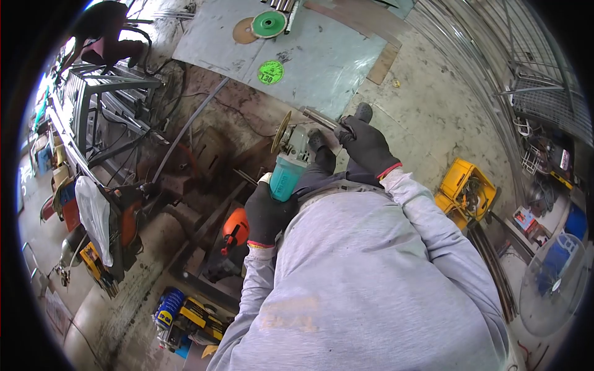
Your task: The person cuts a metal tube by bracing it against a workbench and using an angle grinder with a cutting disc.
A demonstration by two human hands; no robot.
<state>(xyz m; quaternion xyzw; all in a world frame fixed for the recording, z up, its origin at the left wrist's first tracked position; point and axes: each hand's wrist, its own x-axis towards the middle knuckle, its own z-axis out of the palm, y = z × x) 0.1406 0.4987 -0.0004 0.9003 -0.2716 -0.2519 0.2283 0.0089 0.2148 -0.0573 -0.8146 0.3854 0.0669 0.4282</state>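
Observation:
My left hand [270, 213], in a dark glove, is wrapped round the teal body of an angle grinder [288, 175]. The grinder's disc [281, 132] stands edge-on at its far end, pointing away from me. In my gloved right hand [370, 147] is a short metal tube [319, 117], its free end reaching left over the edge of the grey sheet [328, 68]. A gap separates tube and disc. Just left of my left hand sits an orange tool-like object [235, 230], partly hidden.
On the sheet lie a green disc [269, 24], a brown disc [245, 31] and a green round label [270, 72]. A yellow crate [467, 191] stands to the right. Metal frames [111, 93] and a crouching person [102, 34] are at the left. Long bars [464, 74] line the right.

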